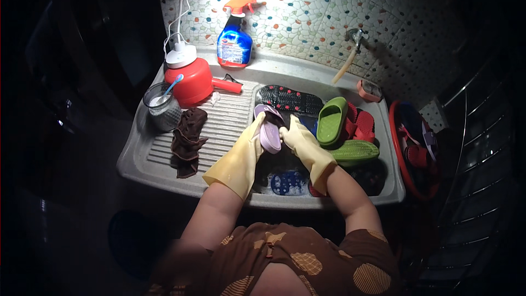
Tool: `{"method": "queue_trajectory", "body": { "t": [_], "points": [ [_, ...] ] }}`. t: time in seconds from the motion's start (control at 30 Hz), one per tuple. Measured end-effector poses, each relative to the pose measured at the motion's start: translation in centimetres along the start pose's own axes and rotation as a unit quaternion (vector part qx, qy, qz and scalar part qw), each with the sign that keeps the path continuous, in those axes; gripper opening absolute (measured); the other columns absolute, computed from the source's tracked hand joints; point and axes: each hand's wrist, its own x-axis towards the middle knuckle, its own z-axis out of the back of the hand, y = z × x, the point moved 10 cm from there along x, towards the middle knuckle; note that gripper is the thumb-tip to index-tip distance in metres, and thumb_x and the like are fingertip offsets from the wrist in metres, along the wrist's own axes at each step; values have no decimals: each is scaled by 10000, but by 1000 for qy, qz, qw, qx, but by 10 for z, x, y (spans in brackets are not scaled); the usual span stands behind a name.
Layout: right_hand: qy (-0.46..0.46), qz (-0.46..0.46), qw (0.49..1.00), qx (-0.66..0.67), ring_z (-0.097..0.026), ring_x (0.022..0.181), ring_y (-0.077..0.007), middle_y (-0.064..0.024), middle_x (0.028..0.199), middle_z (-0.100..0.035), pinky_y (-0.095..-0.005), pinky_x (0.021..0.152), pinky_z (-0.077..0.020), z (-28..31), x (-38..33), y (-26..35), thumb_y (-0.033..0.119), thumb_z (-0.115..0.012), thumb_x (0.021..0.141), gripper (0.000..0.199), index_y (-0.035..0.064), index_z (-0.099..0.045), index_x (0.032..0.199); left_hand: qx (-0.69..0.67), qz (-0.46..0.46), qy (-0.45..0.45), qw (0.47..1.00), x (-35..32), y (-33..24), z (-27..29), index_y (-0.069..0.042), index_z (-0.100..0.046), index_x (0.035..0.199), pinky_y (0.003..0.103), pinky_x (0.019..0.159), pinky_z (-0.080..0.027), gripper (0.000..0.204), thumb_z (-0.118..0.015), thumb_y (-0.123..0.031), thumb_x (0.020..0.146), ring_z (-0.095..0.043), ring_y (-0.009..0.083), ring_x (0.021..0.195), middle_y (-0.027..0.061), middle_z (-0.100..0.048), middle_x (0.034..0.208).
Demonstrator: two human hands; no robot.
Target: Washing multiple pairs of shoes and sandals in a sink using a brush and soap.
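Both yellow-gloved hands meet over the sink basin [383, 186]: left hand [253, 134] and right hand [298, 137] are clamped on 1 lilac slipper [269, 131] from either side, its long axis running up-down, toe pointing away toward the tiled wall [307, 16].

A small purple slipper [269, 131], sole side turned outward and tilted on edge, is held up over the left edge of the sink basin [392, 186], above soapy water and other footwear.
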Motion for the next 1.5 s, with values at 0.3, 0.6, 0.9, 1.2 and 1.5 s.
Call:
{"method": "queue_trajectory", "body": {
  "t": [0.3,0.6,0.9,1.2,1.5],
  "points": [
    [83,83,993,-1,-597,1164,-407,-273,1243,-613,-472,972,-476,-7,-105,35,414,-373,1009,564,23,-512,1390,40,-16,70,997,-36,-10,-33,-31,-556,1299,470,800,-584,538,-592,-458,974,-689,340,886,187,-682,1080],
    [118,138,983,8,-706,814,-345,-215,977,-706,-428,680,-539,-1,-2,55,364,-387,993,429,36,-620,1142,-4,50,73,996,-35,-7,-40,-13,-540,1302,476,743,-595,572,-579,-479,973,-699,341,866,205,-682,1058],
    [-41,65,997,5,-658,983,-420,-222,1115,-684,-492,855,-513,7,-2,46,428,-367,964,508,96,-586,1280,-117,35,76,990,-30,-16,-47,-26,-554,1295,493,753,-592,523,-635,-417,959,-697,338,872,193,-679,1071],
    [126,121,982,-79,-647,1030,-442,-291,1113,-657,-496,920,-488,-18,-120,39,432,-379,1014,558,68,-457,1429,29,49,46,997,-31,-13,-24,-11,-550,1279,491,709,-600,575,-613,-483,958,-690,377,798,225,-669,1039],
    [43,202,978,13,-646,998,-470,-335,1035,-656,-501,900,-499,0,-86,72,431,-364,1016,583,-9,-439,1391,29,50,54,997,-38,-16,-30,-8,-551,1277,485,715,-600,567,-617,-473,958,-690,373,802,223,-669,1039]
  ]
}}
